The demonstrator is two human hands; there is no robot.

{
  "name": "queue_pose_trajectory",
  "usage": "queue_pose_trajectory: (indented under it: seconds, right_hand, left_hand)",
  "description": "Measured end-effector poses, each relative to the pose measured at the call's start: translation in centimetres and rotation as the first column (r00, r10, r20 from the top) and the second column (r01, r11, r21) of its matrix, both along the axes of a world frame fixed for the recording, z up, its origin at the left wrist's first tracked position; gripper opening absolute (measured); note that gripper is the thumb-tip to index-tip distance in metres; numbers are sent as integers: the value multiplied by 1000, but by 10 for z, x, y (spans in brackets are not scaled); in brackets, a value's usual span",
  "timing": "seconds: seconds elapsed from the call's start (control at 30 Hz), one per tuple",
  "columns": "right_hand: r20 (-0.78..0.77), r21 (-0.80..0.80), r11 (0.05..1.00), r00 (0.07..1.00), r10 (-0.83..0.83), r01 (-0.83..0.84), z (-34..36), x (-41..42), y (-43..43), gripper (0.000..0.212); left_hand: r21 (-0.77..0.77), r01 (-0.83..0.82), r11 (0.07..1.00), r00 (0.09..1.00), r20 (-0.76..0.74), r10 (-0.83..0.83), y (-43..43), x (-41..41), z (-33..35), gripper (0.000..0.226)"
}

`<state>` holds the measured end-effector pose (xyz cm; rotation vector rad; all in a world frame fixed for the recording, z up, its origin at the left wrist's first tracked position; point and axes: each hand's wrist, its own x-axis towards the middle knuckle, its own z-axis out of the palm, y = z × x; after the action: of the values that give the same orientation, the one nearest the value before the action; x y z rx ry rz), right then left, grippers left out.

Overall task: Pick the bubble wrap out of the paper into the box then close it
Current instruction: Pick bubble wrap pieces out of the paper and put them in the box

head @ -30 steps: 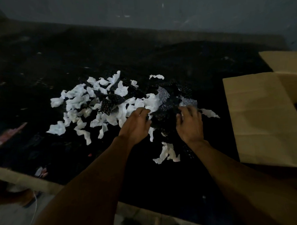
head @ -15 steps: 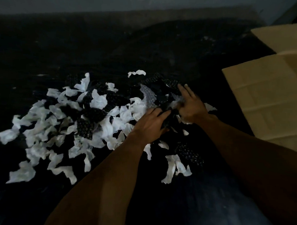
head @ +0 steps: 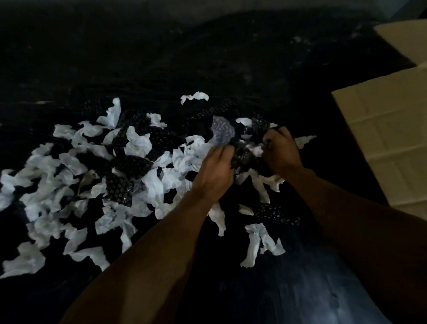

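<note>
The light is poor on my feed, and the dark tabletop [head: 154, 66] swallows much of the detail. At the far left the torn paper scraps [head: 68, 163] run off the frame edge, so I cannot see where the heap ends. Among them lie dark bubble wrap pieces [head: 132, 165], partly buried under paper and hard to tell from the black surface; I cannot count them.

Both forearms come in from below, cut off by the bottom edge. The left hand [head: 215, 171] lies back-up, fingers curled down over a bubble wrap clump [head: 244, 156]; I cannot see its fingertips, which are sunk into the clump. A paler translucent piece [head: 222, 133] stands up just behind its knuckles. The right hand [head: 281, 151] is balled into a fist on the clump's other side, gripping it, and I cannot make out its thumb. The two hands sit close together with the clump between them, at the right end of the heap. Nearer me, a dark bubbled strip [head: 276, 213] lies beside the right forearm.

At the right, apart from the hands, the cardboard box [head: 387, 139] shows only open flaps, cropped by the frame; its inside is out of view.
</note>
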<state>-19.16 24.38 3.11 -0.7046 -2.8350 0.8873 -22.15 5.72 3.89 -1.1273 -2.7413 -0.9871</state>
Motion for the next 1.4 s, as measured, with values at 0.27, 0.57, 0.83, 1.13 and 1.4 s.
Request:
queue_pose_trajectory:
  seconds: [0.27, 0.57, 0.83, 1.13, 1.4]
  right_hand:
    - [-180, -162, 976, 968, -172, 144, 39, 4, -7, 15]
    - [-306, -275, 942, 912, -273, 190, 56, 27, -25, 11]
    - [-37, 145, 983, 993, 115, -109, -12, 63, -54, 68]
    - [20, 233, 954, 982, 189, -189, -41, 75, -55, 68]
    - [-72, 150, 976, 983, 169, -157, -34, 58, -49, 38]
  left_hand:
    - [194, -297, 935, 955, 48, 294, 3, -7, 48, 27]
    - [256, -470, 845, 883, 136, 450, -14, 11, 45, 26]
    - [-221, -200, 954, 979, -17, 201, -33, 43, -15, 54]
    - [-372, -136, 918, 989, 9, 150, -51, 40, -48, 62]
    - [-274, -78, 958, 997, -35, 72, -52, 33, -51, 46]
